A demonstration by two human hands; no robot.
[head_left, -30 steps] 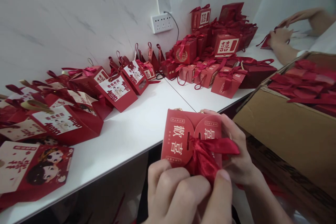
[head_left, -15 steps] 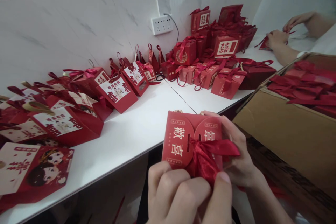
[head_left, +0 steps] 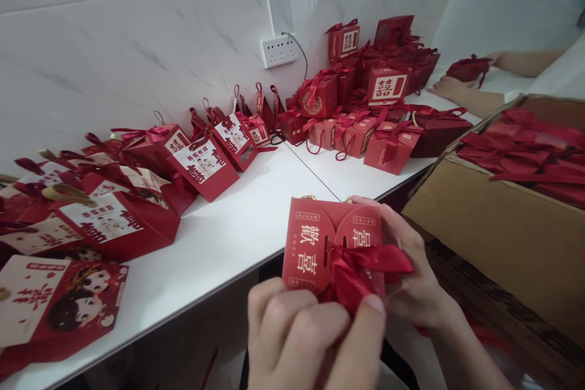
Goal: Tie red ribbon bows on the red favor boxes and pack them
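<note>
— What are the hands doing?

— The left hand (head_left: 301, 335) is curling closed, thumb and fingers pinching the red ribbon (head_left: 365, 259) where it is bunching on the front of the red gift box (head_left: 308, 244). The right hand (head_left: 411, 283) is wrapping round the box's right side, fingers over its top corner, probably bracing it so the ribbon is pulling against something firm.

— Is the box resting anywhere?

— No, it is hanging in the air just off the front edge of the white counter (head_left: 237, 225), beside the open cardboard carton (head_left: 493, 237) of flat red pieces.

— And further out?

— Made-up boxes (head_left: 114, 225) are lying in rows on the left. More are piling up in the corner (head_left: 365, 94), where another person's hand (head_left: 445, 88) is lying on the counter.
</note>
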